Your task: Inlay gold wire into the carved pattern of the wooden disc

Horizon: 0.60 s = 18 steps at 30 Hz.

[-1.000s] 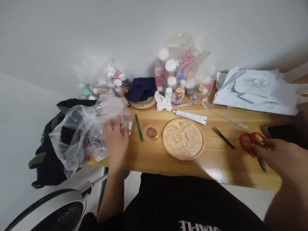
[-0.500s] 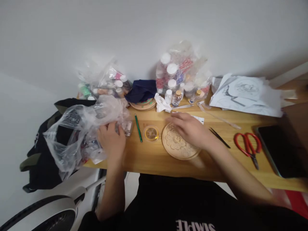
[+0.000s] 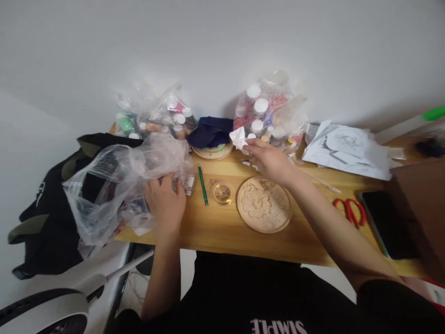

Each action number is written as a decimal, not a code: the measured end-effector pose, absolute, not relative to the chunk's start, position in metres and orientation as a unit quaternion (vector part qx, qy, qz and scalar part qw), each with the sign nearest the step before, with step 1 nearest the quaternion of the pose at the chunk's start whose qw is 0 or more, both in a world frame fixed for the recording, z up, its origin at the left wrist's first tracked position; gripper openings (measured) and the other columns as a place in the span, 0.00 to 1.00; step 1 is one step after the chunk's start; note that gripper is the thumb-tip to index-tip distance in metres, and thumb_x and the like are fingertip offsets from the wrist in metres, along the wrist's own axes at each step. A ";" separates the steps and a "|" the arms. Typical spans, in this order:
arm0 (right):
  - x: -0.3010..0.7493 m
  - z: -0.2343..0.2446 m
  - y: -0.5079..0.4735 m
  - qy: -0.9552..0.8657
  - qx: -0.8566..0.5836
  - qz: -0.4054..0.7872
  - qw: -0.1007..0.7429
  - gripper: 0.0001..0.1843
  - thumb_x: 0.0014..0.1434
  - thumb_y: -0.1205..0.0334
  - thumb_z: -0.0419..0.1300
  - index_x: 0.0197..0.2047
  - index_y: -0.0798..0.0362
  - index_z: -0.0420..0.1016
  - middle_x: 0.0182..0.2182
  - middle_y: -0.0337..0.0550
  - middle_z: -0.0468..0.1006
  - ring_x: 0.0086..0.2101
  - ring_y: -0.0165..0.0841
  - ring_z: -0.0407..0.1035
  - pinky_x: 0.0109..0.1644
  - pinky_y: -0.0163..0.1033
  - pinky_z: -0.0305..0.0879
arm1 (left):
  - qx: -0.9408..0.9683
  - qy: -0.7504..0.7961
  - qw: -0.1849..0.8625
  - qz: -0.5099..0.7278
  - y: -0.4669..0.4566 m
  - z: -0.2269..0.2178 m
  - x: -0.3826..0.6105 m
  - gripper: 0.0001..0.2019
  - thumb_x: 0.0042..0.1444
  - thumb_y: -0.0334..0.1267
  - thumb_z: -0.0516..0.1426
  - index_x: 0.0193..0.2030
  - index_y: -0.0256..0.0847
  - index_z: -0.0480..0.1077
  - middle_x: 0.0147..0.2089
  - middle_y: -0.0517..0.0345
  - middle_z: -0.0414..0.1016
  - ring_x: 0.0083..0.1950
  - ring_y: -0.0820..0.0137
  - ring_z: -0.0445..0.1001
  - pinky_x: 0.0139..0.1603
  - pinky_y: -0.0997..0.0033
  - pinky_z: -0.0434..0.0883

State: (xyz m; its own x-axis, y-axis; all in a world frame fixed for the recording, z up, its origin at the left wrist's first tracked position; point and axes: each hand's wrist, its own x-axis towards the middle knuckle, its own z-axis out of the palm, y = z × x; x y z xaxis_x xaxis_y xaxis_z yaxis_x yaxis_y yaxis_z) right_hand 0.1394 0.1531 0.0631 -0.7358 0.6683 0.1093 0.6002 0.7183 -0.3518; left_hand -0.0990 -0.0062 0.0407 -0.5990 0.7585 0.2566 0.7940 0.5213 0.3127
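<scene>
My right hand (image 3: 271, 160) reaches over the back of the wooden table, its fingers pinching a crumpled white tissue (image 3: 238, 138). Below that forearm lies a round wooden disc (image 3: 255, 204) with a flower outline in raised gold-coloured wire and further pencilled lines. My left hand (image 3: 166, 197) rests on a clear plastic bag (image 3: 128, 162) of small packets, thumb apart and fingers slightly bent; its fingertips are partly hidden. Between the hands are a green pencil (image 3: 203, 184) and a spool of gold wire (image 3: 223, 193).
Bagged jars (image 3: 260, 106) and more bagged bottles (image 3: 156, 118) stand along the wall. A navy cloth (image 3: 211, 131) covers part of another disc. Drawn sheets (image 3: 344, 146), red-handled pliers (image 3: 349, 211), a phone (image 3: 387, 225) and a cardboard box (image 3: 422, 208) are on the right.
My right hand has moved from over the disc to the back and taken hold of the tissue, which is lifted slightly. The disc's design is uncovered. My left hand stays on the bag.
</scene>
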 end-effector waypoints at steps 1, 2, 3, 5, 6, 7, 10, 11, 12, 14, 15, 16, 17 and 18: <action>0.142 0.066 0.154 -0.919 -0.341 0.149 0.128 0.27 0.59 0.75 0.47 0.59 0.58 0.71 0.62 0.54 0.69 0.60 0.44 0.67 0.62 0.51 0.66 | -0.443 -0.871 0.042 -0.206 -0.006 0.040 -0.099 0.11 0.56 0.38 0.59 0.45 0.42 0.76 0.46 0.41 0.72 0.55 0.43 0.69 0.54 0.36 0.68; 0.145 0.068 0.155 -0.918 -0.339 0.149 0.140 0.27 0.60 0.75 0.46 0.59 0.57 0.71 0.62 0.53 0.69 0.60 0.43 0.67 0.62 0.52 0.66 | -0.441 -0.872 0.041 -0.210 -0.006 0.040 -0.100 0.12 0.55 0.38 0.60 0.46 0.41 0.75 0.45 0.41 0.72 0.56 0.42 0.69 0.54 0.36 0.68; 0.147 0.069 0.155 -0.917 -0.336 0.151 0.153 0.27 0.60 0.74 0.46 0.60 0.55 0.71 0.62 0.52 0.70 0.60 0.43 0.67 0.63 0.53 0.66 | -0.440 -0.871 0.040 -0.214 -0.006 0.039 -0.101 0.13 0.53 0.39 0.61 0.46 0.41 0.75 0.46 0.41 0.72 0.56 0.42 0.69 0.54 0.36 0.68; 0.151 0.071 0.156 -0.913 -0.329 0.160 0.180 0.27 0.60 0.73 0.46 0.60 0.53 0.71 0.62 0.50 0.70 0.59 0.44 0.67 0.63 0.55 0.66 | -0.439 -0.869 0.036 -0.223 -0.005 0.038 -0.101 0.15 0.52 0.39 0.63 0.47 0.42 0.73 0.46 0.42 0.73 0.55 0.43 0.70 0.54 0.38 0.68; 0.152 0.072 0.156 -0.911 -0.327 0.166 0.189 0.27 0.60 0.72 0.47 0.60 0.52 0.71 0.61 0.50 0.70 0.59 0.45 0.67 0.63 0.55 0.66 | -0.439 -0.868 0.032 -0.228 -0.005 0.037 -0.102 0.16 0.51 0.38 0.63 0.48 0.43 0.73 0.44 0.43 0.74 0.53 0.45 0.72 0.53 0.41 0.69; 0.152 0.072 0.156 -0.910 -0.327 0.167 0.192 0.27 0.60 0.72 0.48 0.60 0.52 0.72 0.61 0.50 0.71 0.59 0.46 0.68 0.63 0.56 0.66 | -0.440 -0.867 0.026 -0.233 -0.005 0.036 -0.102 0.16 0.52 0.37 0.62 0.48 0.44 0.72 0.42 0.45 0.75 0.49 0.48 0.73 0.51 0.44 0.70; 0.151 0.072 0.154 -0.916 -0.335 0.145 0.167 0.27 0.59 0.73 0.48 0.58 0.54 0.73 0.61 0.52 0.70 0.59 0.46 0.68 0.61 0.55 0.67 | -0.437 -0.865 0.018 -0.246 -0.006 0.036 -0.102 0.13 0.54 0.35 0.57 0.47 0.44 0.74 0.36 0.48 0.77 0.41 0.53 0.75 0.45 0.51 0.71; 0.149 0.072 0.153 -0.918 -0.338 0.135 0.156 0.26 0.59 0.74 0.47 0.58 0.55 0.73 0.61 0.53 0.70 0.58 0.46 0.68 0.61 0.54 0.68 | -0.435 -0.864 0.021 -0.252 -0.007 0.036 -0.102 0.13 0.55 0.34 0.55 0.46 0.43 0.75 0.37 0.48 0.77 0.40 0.54 0.76 0.45 0.52 0.71; 0.148 0.072 0.152 -0.920 -0.339 0.129 0.149 0.26 0.60 0.74 0.47 0.57 0.56 0.73 0.61 0.54 0.70 0.58 0.47 0.68 0.59 0.54 0.68 | -0.431 -0.864 0.027 -0.259 -0.007 0.038 -0.103 0.13 0.55 0.33 0.53 0.44 0.42 0.75 0.38 0.47 0.78 0.40 0.55 0.76 0.45 0.52 0.71; 0.145 0.071 0.149 -0.922 -0.339 0.124 0.137 0.23 0.61 0.73 0.46 0.56 0.58 0.74 0.60 0.57 0.70 0.56 0.48 0.69 0.57 0.55 0.70 | -0.419 -0.864 0.047 -0.276 -0.009 0.041 -0.104 0.15 0.53 0.32 0.51 0.42 0.40 0.76 0.40 0.46 0.79 0.42 0.55 0.76 0.47 0.53 0.70; 0.144 0.070 0.148 -0.924 -0.340 0.122 0.129 0.22 0.62 0.72 0.47 0.54 0.58 0.74 0.60 0.58 0.70 0.54 0.49 0.69 0.55 0.55 0.70 | -0.412 -0.864 0.058 -0.285 -0.009 0.044 -0.105 0.15 0.51 0.31 0.51 0.41 0.39 0.76 0.39 0.46 0.78 0.42 0.56 0.76 0.47 0.54 0.70; 0.142 0.069 0.145 -0.925 -0.341 0.119 0.120 0.21 0.62 0.71 0.47 0.53 0.59 0.75 0.60 0.59 0.69 0.53 0.50 0.70 0.53 0.55 0.71 | -0.404 -0.863 0.068 -0.295 -0.010 0.046 -0.106 0.15 0.50 0.30 0.50 0.40 0.38 0.77 0.37 0.47 0.78 0.41 0.57 0.76 0.47 0.55 0.70; 0.141 0.068 0.143 -0.926 -0.341 0.116 0.112 0.19 0.63 0.70 0.48 0.52 0.58 0.76 0.60 0.59 0.69 0.52 0.50 0.70 0.51 0.55 0.71 | -0.396 -0.863 0.078 -0.304 -0.010 0.048 -0.107 0.16 0.48 0.30 0.50 0.40 0.38 0.77 0.34 0.49 0.77 0.40 0.58 0.76 0.47 0.56 0.70; 0.139 0.068 0.140 -0.927 -0.342 0.112 0.105 0.19 0.63 0.70 0.49 0.51 0.58 0.76 0.60 0.59 0.69 0.51 0.49 0.70 0.50 0.54 0.72 | -0.387 -0.863 0.087 -0.314 -0.011 0.050 -0.107 0.16 0.47 0.30 0.50 0.39 0.38 0.77 0.32 0.51 0.75 0.37 0.60 0.75 0.46 0.57 0.69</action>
